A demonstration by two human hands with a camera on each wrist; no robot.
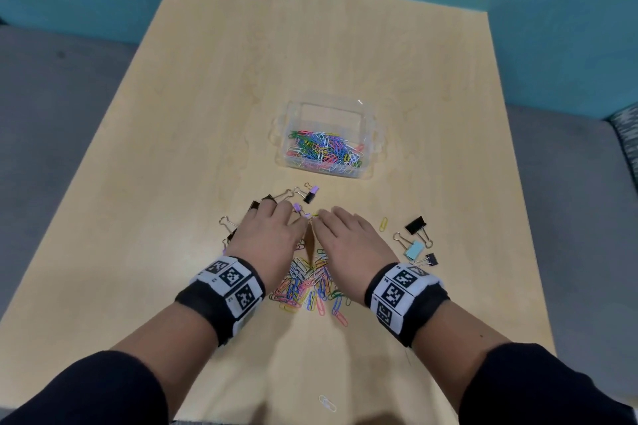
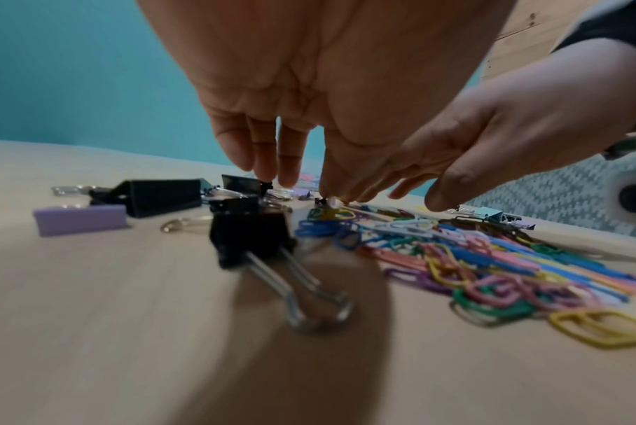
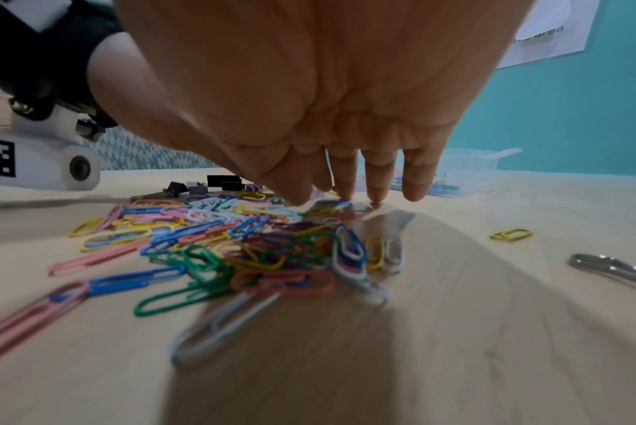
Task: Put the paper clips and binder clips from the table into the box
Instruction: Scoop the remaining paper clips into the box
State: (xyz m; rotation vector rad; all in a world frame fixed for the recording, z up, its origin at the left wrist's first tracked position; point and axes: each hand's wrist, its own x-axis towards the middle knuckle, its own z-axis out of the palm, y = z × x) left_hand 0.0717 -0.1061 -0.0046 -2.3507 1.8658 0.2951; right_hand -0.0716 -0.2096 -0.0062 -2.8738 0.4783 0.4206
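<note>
- Our left hand [image 1: 267,235] and right hand [image 1: 355,238] sit palm-down, side by side, over the far edge of the heap of coloured paper clips [image 1: 310,283] on the wooden table [image 1: 207,79].
- Both hands are unclenched: fingers nearly straight, tips down at the table among the clips. Neither wrist view shows a clip pinched or lifted.
- The clear plastic box [image 1: 326,138] stands further out, apart from the heap, lid off, already holding a layer of paper clips.
- Binder clips remain outside the box: a black and lilac group [image 1: 307,195] just beyond our left fingers, a black one [image 1: 415,225] and a pale blue one [image 1: 414,249] to the right of our right hand.
- One yellow paper clip [image 1: 383,223] lies alone near our right hand; a white one [image 1: 327,403] lies near the table's front edge.
- Handling, as we judge it: paper clips are light, thin, slick, and likely to tangle; rake them into a pile between both palms and scoop, rather than picking singly.
- Binder clips are stiffer and heavier; take each by its body or its wire handles.
</note>
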